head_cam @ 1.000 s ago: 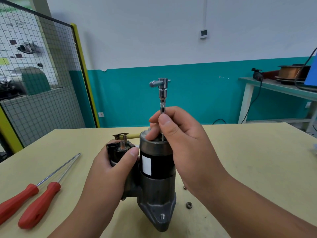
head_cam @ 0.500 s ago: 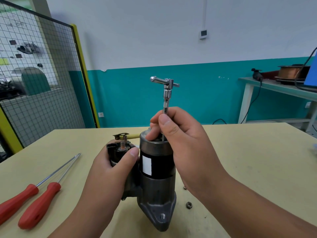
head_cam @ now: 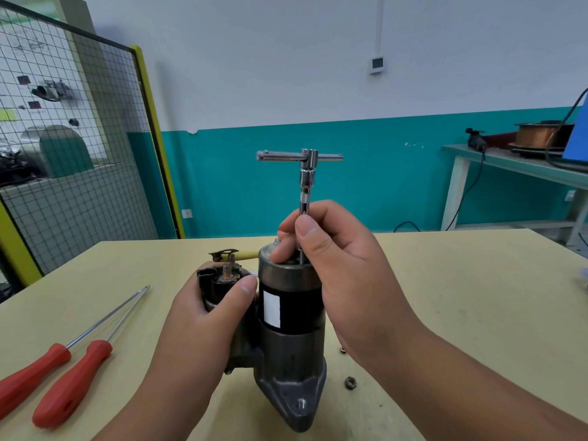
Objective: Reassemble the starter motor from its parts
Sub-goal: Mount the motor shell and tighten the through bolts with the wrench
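The starter motor (head_cam: 288, 338) stands upright on the table, black body with a white label and a grey cast nose at the bottom. Its solenoid (head_cam: 219, 281) with a copper stud sits on the left side. My left hand (head_cam: 203, 319) grips the solenoid, thumb against its top edge. A chrome T-handle socket wrench (head_cam: 307, 176) stands vertically on the motor's top end cap. My right hand (head_cam: 331, 249) pinches its thin shaft between thumb and fingers. The wrench's tip is hidden behind my fingers.
Two red-handled screwdrivers (head_cam: 60, 377) lie at the table's left front. A loose nut (head_cam: 350, 382) and a small washer (head_cam: 342, 349) lie right of the motor. A wire-mesh guard (head_cam: 73, 154) stands at left, a green bench (head_cam: 515, 167) with a copper wire spool at right.
The T-handle's crossbar has rotated, from pointing mostly toward me to lying crosswise left to right. Both hands and the motor stayed in place.
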Demonstrator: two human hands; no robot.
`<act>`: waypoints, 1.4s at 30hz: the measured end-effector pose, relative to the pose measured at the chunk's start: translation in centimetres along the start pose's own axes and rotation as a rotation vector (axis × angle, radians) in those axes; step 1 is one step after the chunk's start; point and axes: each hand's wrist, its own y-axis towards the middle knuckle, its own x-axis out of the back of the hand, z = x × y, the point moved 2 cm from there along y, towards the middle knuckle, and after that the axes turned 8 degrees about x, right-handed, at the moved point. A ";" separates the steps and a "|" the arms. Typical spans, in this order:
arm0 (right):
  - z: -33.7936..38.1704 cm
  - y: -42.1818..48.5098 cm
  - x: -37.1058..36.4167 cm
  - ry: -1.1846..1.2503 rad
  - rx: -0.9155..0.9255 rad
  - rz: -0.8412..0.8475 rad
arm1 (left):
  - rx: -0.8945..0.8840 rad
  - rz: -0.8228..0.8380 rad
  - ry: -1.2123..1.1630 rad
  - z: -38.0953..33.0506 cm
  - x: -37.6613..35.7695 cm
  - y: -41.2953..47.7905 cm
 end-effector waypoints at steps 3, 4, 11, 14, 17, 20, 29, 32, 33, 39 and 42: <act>0.0 0.0 0.0 0.004 0.007 -0.005 | 0.001 -0.003 0.004 0.1 0.0 0.1; 0.0 0.0 0.0 0.002 0.007 -0.003 | 0.004 -0.003 0.007 0.1 0.0 0.1; 0.1 0.0 -0.1 -0.009 0.000 0.006 | 0.006 -0.002 0.004 0.2 0.1 0.2; 0.1 -0.1 0.0 -0.005 -0.010 0.012 | 0.008 -0.007 -0.008 0.2 0.1 0.2; 0.1 -0.1 0.1 0.021 -0.022 0.012 | 0.006 -0.013 -0.020 0.1 0.1 0.2; 0.0 -0.1 0.1 0.019 -0.022 0.010 | -0.001 -0.021 -0.017 0.1 0.1 0.1; 0.0 0.0 0.0 -0.015 -0.002 0.004 | 0.012 -0.014 -0.027 0.0 0.0 0.0; 0.0 0.0 0.0 -0.013 0.006 0.001 | 0.017 -0.013 -0.034 0.1 0.0 0.1; 0.0 0.0 0.0 -0.015 0.009 0.002 | 0.016 -0.013 -0.033 0.2 0.0 0.1; 0.0 0.0 0.0 -0.010 0.006 -0.001 | -0.002 -0.005 -0.039 0.3 0.1 0.2; 0.0 0.0 0.0 -0.006 -0.001 0.000 | -0.006 -0.008 -0.033 0.3 0.1 0.2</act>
